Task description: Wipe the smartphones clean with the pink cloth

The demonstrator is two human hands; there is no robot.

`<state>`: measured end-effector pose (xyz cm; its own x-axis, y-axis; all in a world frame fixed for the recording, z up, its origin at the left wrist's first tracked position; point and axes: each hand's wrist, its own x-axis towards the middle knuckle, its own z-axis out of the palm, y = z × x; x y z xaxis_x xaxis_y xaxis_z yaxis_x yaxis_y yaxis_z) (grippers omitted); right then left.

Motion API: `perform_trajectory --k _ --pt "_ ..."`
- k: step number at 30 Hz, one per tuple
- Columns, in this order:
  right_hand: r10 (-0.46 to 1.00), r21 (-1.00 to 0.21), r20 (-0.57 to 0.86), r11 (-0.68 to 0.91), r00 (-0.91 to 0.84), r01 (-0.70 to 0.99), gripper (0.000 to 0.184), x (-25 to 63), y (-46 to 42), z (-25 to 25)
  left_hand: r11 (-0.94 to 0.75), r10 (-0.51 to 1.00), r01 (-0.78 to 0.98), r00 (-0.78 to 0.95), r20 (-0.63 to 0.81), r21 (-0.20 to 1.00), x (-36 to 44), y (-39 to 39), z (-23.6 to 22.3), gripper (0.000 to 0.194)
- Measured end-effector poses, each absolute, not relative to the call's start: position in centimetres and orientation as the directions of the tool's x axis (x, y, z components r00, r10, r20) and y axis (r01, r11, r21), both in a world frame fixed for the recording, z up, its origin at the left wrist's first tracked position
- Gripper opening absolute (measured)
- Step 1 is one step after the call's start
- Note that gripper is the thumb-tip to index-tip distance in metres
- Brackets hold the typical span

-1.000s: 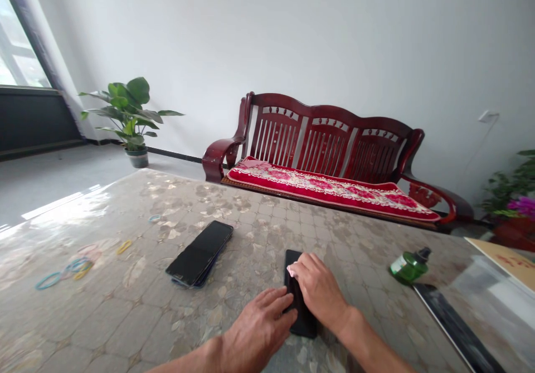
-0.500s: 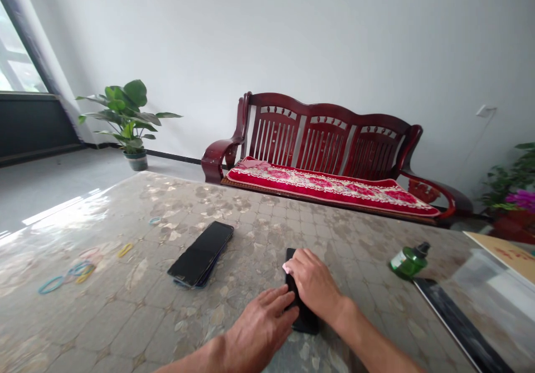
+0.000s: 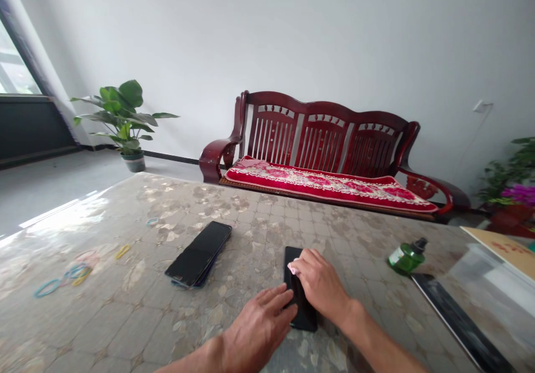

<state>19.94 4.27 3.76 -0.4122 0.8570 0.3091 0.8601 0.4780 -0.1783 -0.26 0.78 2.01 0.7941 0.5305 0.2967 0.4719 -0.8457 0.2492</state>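
Observation:
A black smartphone (image 3: 304,316) lies flat on the patterned table in front of me. Resting on its lower left side are the stretched fingers of my left hand (image 3: 261,325). My right hand (image 3: 321,284) is closed around a small pale pink cloth (image 3: 293,268), pressed on the upper part of the screen; most of the cloth is hidden in the fingers. To the left, another black phone (image 3: 200,253) lies on top of at least one more dark phone.
Coloured rubber bands (image 3: 69,275) lie at the table's left. On the right stand a green spray bottle (image 3: 406,257), a long dark strip (image 3: 460,317) and a clear plastic box (image 3: 493,284). A red wooden bench (image 3: 326,133) is beyond the table (image 3: 137,306).
My right hand with the cloth has shifted slightly right across the phone's screen. My left hand stays in place on the phone. The view has moved a little.

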Motion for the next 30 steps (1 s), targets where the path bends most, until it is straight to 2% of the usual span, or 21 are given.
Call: perform_trajectory --k 4,11,21,27,30 --pt "0.847 -0.179 0.283 0.509 -0.451 0.842 0.022 20.5 3.7 4.2 -0.846 0.530 0.470 0.792 0.302 0.253 -0.2 0.9 1.9 0.024" --pt "0.897 -0.164 0.318 0.371 -0.307 0.914 0.022 20.4 6.8 4.0 -0.847 0.528 0.468 0.791 0.310 0.251 -0.4 0.7 1.8 0.027" --pt "0.864 -0.242 0.290 0.483 -0.413 0.841 0.023 21.0 3.1 3.9 -0.864 0.504 0.452 0.787 0.356 0.222 0.0 1.3 1.6 0.019" --pt "0.891 -0.219 0.339 0.386 -0.301 0.896 0.024 21.0 5.9 3.7 -0.855 0.515 0.456 0.801 0.306 0.246 -0.4 1.0 2.2 0.027" --pt "0.890 -0.244 0.335 0.399 -0.310 0.884 0.025 21.0 5.2 3.6 -0.849 0.521 0.457 0.807 0.279 0.263 -0.4 0.9 2.6 0.027"
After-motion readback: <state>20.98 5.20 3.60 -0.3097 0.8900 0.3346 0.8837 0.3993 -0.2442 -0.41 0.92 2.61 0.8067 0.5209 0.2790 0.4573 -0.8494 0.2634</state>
